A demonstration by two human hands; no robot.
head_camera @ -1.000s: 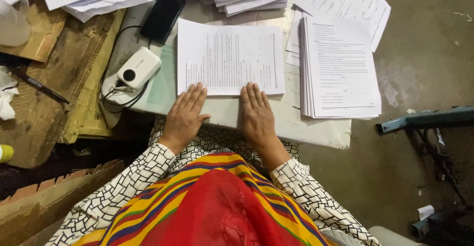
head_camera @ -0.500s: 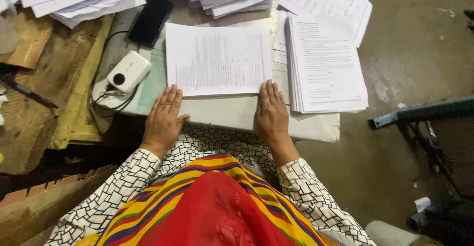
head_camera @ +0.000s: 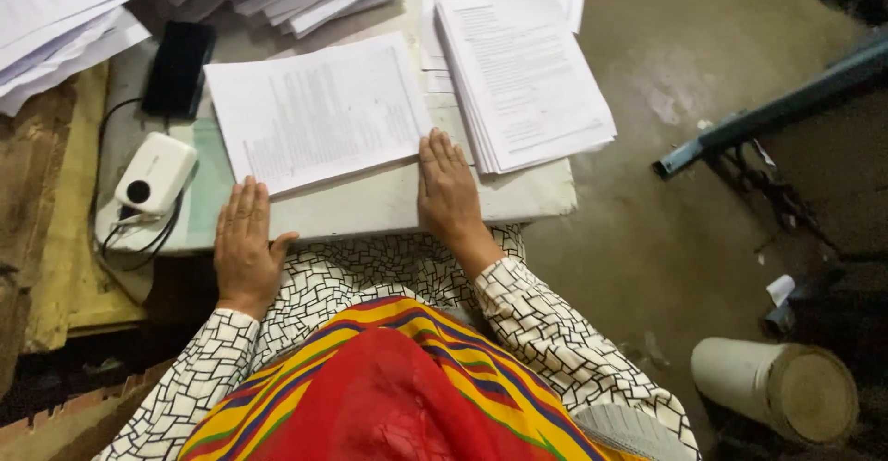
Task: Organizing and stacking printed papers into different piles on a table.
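resting flat: left hand (head_camera: 244,250) | right hand (head_camera: 448,186) | paper stack (head_camera: 319,112) just beyond both hands

left hand (head_camera: 244,246) flat on table (head_camera: 370,207) | right hand (head_camera: 448,188) touching paper stack (head_camera: 319,110)

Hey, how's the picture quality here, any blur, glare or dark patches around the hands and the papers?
Head view: fairly sharp, print on the paper stack soft but visible; even light, no glare on the pages; left hand and right hand clearly lit on the table; deep shadow under the table edge and at far right; slight tilt.
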